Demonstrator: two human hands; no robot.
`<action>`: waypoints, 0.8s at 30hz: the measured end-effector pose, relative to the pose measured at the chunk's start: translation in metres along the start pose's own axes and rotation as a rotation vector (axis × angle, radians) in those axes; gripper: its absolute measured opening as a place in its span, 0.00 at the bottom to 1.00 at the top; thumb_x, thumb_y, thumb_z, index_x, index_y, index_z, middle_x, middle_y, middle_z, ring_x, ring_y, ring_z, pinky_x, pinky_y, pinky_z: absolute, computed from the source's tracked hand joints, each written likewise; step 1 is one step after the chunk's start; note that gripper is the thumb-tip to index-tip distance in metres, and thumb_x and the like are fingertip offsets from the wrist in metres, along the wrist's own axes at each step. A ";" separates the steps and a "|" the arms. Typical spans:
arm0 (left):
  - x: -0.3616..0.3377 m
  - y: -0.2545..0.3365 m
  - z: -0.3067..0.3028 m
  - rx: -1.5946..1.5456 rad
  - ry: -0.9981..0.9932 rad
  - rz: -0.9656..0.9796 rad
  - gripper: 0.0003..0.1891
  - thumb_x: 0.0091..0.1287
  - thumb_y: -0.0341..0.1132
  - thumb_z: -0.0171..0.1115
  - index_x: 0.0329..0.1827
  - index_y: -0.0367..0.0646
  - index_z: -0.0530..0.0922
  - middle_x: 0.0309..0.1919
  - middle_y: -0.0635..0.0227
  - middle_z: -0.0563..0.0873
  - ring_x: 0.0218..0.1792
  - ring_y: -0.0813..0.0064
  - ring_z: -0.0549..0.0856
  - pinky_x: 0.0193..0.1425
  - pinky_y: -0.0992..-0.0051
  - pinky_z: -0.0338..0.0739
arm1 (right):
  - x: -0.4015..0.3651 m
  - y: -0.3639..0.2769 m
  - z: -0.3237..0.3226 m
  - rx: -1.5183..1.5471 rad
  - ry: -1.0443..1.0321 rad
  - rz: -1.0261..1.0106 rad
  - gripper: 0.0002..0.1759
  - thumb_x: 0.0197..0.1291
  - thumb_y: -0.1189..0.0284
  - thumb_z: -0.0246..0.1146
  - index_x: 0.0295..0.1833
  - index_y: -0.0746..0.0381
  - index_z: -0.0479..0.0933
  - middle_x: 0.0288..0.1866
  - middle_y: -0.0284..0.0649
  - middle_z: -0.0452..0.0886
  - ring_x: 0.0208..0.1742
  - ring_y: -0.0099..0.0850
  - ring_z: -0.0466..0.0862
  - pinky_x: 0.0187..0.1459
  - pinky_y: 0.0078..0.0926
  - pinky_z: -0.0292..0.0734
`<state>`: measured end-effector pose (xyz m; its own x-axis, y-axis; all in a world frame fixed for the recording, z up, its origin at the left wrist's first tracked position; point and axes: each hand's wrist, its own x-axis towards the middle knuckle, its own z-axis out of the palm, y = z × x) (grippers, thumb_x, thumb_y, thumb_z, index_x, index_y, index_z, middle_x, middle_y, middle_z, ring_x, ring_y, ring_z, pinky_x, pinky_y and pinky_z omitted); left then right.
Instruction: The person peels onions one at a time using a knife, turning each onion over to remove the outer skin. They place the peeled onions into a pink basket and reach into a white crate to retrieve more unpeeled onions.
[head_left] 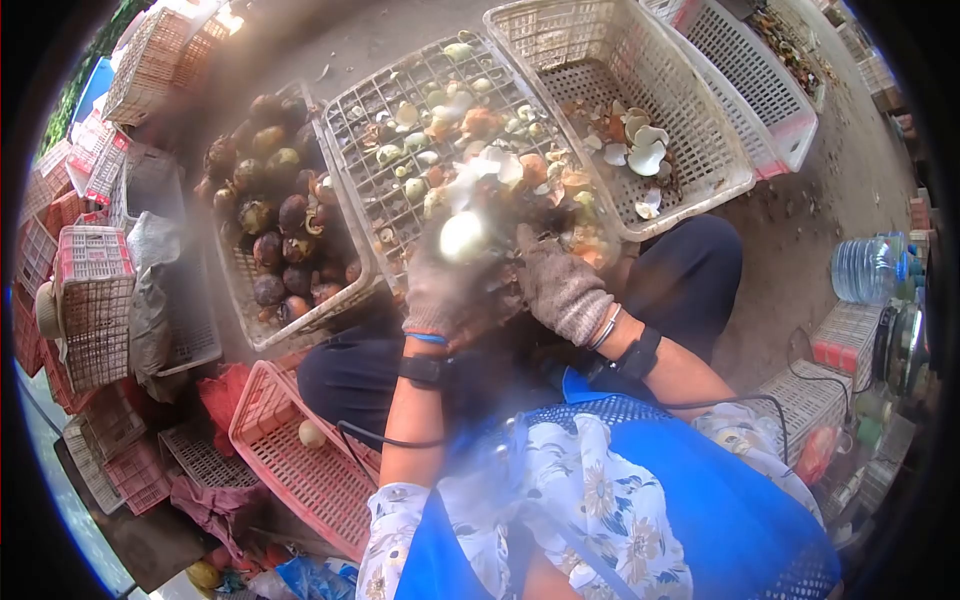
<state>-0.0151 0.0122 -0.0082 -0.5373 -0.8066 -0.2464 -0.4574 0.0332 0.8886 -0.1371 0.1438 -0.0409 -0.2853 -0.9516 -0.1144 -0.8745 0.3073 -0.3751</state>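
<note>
My left hand [445, 295], in a worn knit glove, is closed around a pale, shiny, round thing like a peeled onion [462, 237]. Beside it, my right hand [562, 285], gloved too, has its fingers curled in toward the left one; blur and shadow hide what they hold, if anything. Both hands are over the near edge of a grid-topped crate [352, 115], where pale pieces and brown skins [480, 125] lie scattered. Left of this stands a crate [240, 315] full of dark purple-brown round bulbs [293, 212].
At the right, a deep crate [700, 120] contains white curved peelings [648, 155]. A red crate [290, 470] with one pale ball [311, 433] stands near my left leg. Stacked crates [95, 290] rise at far left. A large water bottle [865, 270] is at far right.
</note>
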 end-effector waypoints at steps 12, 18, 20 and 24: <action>0.003 -0.001 0.008 0.048 0.049 0.031 0.38 0.48 0.36 0.82 0.63 0.41 0.72 0.56 0.57 0.82 0.54 0.64 0.84 0.55 0.67 0.81 | 0.003 -0.005 0.008 -0.075 0.101 -0.061 0.36 0.61 0.71 0.58 0.74 0.70 0.57 0.48 0.54 0.79 0.47 0.47 0.83 0.44 0.44 0.81; -0.006 -0.002 0.019 -0.013 0.071 0.031 0.39 0.47 0.35 0.83 0.63 0.40 0.71 0.53 0.57 0.83 0.51 0.66 0.84 0.55 0.69 0.81 | 0.018 0.002 0.018 -0.140 -0.086 0.063 0.23 0.62 0.72 0.56 0.62 0.68 0.69 0.43 0.54 0.82 0.41 0.48 0.86 0.38 0.42 0.82; -0.006 -0.002 0.017 0.085 0.098 0.036 0.40 0.46 0.35 0.82 0.63 0.38 0.71 0.53 0.57 0.82 0.52 0.65 0.84 0.57 0.69 0.80 | 0.021 0.004 0.018 -0.122 -0.093 0.080 0.21 0.62 0.72 0.56 0.60 0.67 0.70 0.44 0.53 0.82 0.41 0.49 0.86 0.39 0.43 0.82; -0.018 -0.004 -0.003 0.108 0.079 0.067 0.40 0.46 0.33 0.80 0.65 0.38 0.71 0.53 0.57 0.83 0.52 0.66 0.84 0.56 0.69 0.81 | 0.018 0.007 0.013 0.069 -0.161 0.042 0.21 0.62 0.71 0.56 0.61 0.65 0.71 0.42 0.53 0.84 0.43 0.51 0.86 0.42 0.46 0.82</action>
<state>-0.0017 0.0250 -0.0062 -0.5138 -0.8442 -0.1526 -0.4977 0.1484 0.8545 -0.1436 0.1287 -0.0572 -0.2500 -0.9284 -0.2748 -0.8324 0.3510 -0.4289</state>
